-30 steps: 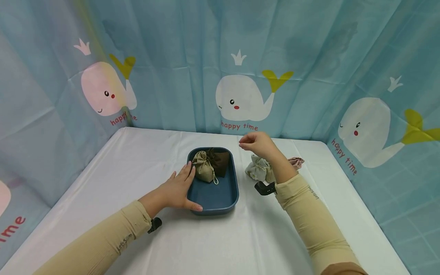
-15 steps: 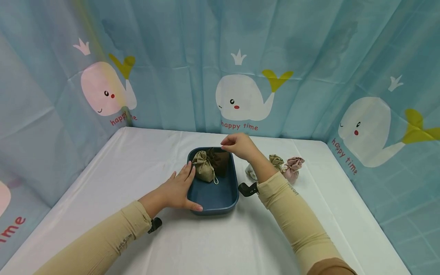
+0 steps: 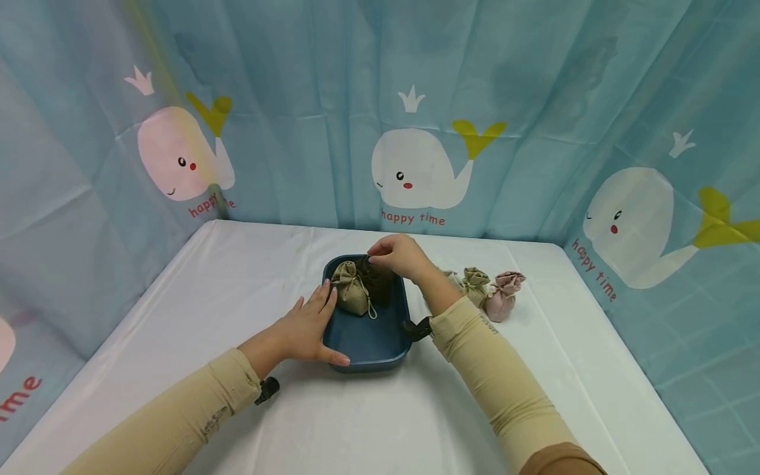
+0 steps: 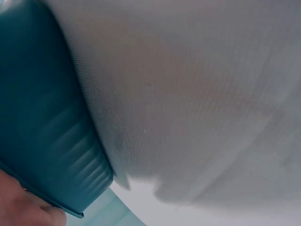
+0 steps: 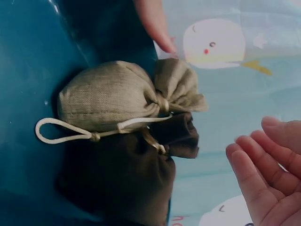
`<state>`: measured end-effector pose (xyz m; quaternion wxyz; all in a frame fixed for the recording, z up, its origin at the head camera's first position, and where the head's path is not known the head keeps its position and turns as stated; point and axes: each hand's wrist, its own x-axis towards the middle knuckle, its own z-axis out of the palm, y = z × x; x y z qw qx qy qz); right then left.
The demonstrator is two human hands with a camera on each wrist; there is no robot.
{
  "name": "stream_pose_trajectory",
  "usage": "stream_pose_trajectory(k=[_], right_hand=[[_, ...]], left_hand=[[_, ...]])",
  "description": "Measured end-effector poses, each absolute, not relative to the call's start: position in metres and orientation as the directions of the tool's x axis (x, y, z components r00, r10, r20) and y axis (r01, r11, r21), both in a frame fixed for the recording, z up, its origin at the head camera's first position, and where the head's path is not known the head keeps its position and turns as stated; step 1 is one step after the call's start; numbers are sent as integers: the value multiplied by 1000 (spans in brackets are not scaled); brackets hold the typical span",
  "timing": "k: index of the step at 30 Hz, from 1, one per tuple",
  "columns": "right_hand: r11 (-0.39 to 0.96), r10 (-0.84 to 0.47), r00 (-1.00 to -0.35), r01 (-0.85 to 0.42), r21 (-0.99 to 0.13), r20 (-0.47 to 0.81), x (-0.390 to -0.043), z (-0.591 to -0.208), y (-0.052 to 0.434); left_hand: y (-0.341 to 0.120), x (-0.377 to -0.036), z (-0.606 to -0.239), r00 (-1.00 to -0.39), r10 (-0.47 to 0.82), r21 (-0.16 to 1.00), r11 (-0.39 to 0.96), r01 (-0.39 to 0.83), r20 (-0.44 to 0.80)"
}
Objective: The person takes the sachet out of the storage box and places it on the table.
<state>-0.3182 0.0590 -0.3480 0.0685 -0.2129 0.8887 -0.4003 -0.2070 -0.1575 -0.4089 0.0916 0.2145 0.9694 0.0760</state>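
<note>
A dark blue tray (image 3: 365, 343) stands on the white-covered table. At its far end sit two drawstring pouches, a tan one (image 5: 106, 96) with a cord loop and, to its right, a dark brown one (image 5: 120, 179). My left hand (image 3: 303, 326) rests at the tray's left rim, fingers spread and thumb by the near corner. Over the tray's far right edge hovers my right hand (image 3: 402, 256), partly covering the brown pouch in the head view. In the right wrist view its fingers curve loosely, with a gap between them and the brown pouch's gathered neck.
Right of the tray stand a pink pouch (image 3: 501, 300) and an olive-beige pouch (image 3: 475, 280). A pale pouch beside them is mostly hidden behind my right forearm. A blue curtain (image 3: 332, 165) printed with whales hangs along the table's back and sides.
My right hand has moved left and slightly down, from near the pouches on the right to over the brown pouch. My left hand stays at the tray.
</note>
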Motion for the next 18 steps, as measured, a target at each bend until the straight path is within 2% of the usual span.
stream_pose_trajectory(k=[9,18], right_hand=[[565,-425,-905,-278,-777,15,-323,-358,45],[603,-406,-914,-271,-750,4,-327,-367,33]], left_hand=[[-157,-207,-410,-890,434,197,893,405,-140],[-157,-208,-411,-888,440,198,890,411,-134]])
